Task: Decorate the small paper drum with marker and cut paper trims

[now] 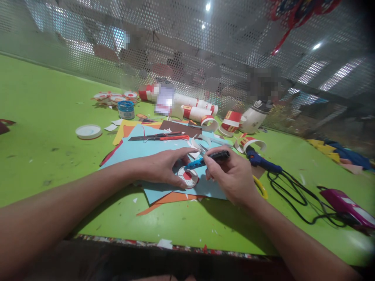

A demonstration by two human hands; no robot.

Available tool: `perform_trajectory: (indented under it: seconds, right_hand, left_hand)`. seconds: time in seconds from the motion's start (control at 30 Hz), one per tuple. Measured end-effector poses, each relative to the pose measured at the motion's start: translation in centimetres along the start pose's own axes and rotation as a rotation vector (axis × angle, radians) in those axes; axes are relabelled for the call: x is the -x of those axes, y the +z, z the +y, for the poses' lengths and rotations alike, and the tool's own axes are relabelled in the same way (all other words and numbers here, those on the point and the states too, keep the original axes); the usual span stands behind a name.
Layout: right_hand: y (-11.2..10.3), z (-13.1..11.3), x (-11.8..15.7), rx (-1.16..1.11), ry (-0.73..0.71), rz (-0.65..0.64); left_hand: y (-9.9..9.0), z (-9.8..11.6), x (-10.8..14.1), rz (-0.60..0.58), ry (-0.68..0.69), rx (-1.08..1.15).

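Observation:
A small round white disc (191,182) with a red centre and dark dots and lines around it lies on light blue paper (123,156). My left hand (165,168) steadies the disc, thumb and forefinger curved around its left side. Between the fingers of my right hand (230,173) is a black marker pen (215,157), its front half smeared with blue. The pen's tip meets the upper part of the disc. Behind my hands, scissors with orange handles (175,137) rest on the paper beside a dark blade-like strip.
Cut red-and-white paper cups (230,123) stand and lie at the back. An open blue paint jar (125,109) and its white lid (88,132) are left. On the right are a blue glue gun (263,160), its black cord, and a magenta box (347,205). A perforated screen borders the table (58,164).

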State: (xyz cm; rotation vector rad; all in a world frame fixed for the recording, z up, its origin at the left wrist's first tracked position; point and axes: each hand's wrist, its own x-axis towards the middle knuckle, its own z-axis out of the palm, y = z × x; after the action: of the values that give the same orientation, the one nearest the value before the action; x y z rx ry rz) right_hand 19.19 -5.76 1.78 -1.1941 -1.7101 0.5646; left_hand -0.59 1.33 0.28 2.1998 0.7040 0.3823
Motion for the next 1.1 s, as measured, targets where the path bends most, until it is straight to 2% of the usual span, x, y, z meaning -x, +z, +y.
perform_trajectory:
  seconds: [0.3,0.7,0.9,1.1]
  right_hand:
    - [-0.1,-0.2,0.0,0.036,-0.081,-0.048]
    - [0.1,0.4,0.0,0.072,-0.062,0.079]
    - [-0.1,-0.9,0.5,0.104,-0.094,0.245]
    - [-0.1,-0.5,0.4,0.157,-0.127,0.216]
  left_hand:
    - [0.1,-0.2,-0.1,-0.002,0.009,-0.005]
    - [0.2,-0.2,0.0,-0.001,-0.003,0.019]
    - [0.2,-0.6,-0.1,0.009,0.017,0.023]
    - [0.2,-0.4,-0.1,0.003,0.012,0.010]
